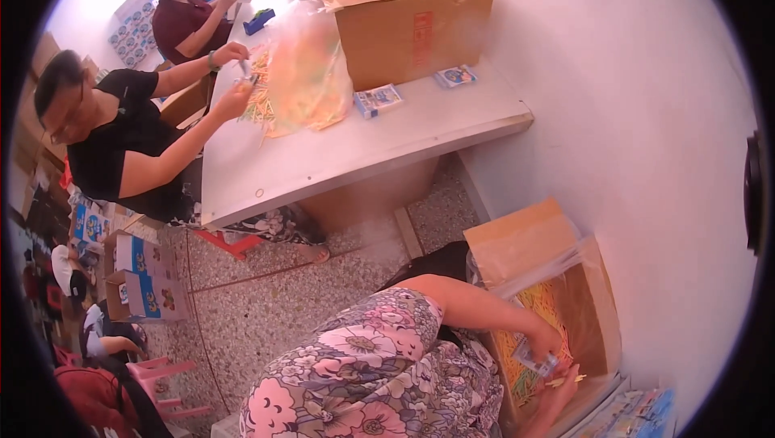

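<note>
Two hands: the wearer's pair works low at the right, inside an open cardboard box (601,301) lined with clear plastic and filled with thin yellow and orange sticks (539,309)
Left hand (542,343): closed around a small blue-and-white packet (533,357), held just above the sticks
Right hand (561,393): fingers pinched on a few loose sticks beside the packet's mouth; the two hands are close together, nearly touching
Doing it well (a judgement): keep the packet mouth turned toward the pinching fingers, align the sticks into one bundle before feeding them in, and work over the box so any dropped stick falls back among the rest
Floor: speckled terrazzo, with the box standing against a white wall
Tabletop (323,159): pale, carrying a large cardboard carton (412,22), a clear bag of the same sticks (303,83) and two small blue packets
Room: two other people sit at the tabletop's far side, one handling sticks; printed blue cartons are stacked on the floor at left
</note>
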Tool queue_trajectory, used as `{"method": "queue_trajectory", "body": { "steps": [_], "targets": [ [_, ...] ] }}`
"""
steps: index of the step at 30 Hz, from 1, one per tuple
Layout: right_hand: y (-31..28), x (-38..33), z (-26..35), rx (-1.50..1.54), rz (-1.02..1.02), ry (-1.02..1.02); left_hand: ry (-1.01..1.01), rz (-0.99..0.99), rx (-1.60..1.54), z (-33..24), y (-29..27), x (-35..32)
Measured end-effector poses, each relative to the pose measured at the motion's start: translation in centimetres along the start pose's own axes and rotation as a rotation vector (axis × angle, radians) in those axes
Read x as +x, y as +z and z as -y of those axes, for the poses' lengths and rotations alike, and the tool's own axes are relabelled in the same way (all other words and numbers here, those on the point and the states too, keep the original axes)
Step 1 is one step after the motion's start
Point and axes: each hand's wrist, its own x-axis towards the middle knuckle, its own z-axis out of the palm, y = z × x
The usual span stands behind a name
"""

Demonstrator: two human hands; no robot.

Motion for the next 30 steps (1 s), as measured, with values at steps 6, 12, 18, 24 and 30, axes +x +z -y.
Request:
{"method": "queue_trajectory", "body": {
  "steps": [6,12,18,24,30],
  "targets": [
    [7.3,-2.6,2.2,0.040,0.230,-0.350,0.038,-0.111,-0.743,-2.1,-0.3,-2.7],
    [8.4,-2.8,0.8,-0.706,0.123,-0.685,0.221,-0.228,-0.433,-3.2,-1.5,-3.5],
    [5.8,-4.3,2.9,-0.508,-0.041,-0.573,0.102,-0.182,-0.511,-4.8,-1.1,-2.6],
    [5.7,-4.5,4.4,-0.468,-0.012,-0.555,0.063,-0.114,-0.499,-4.0,-1.2,-2.3],
    [6.2,-4.7,4.9,-0.712,-0.011,-0.674,0.040,-0.164,-0.453,-3.4,-0.8,-2.3]
  ]
}}
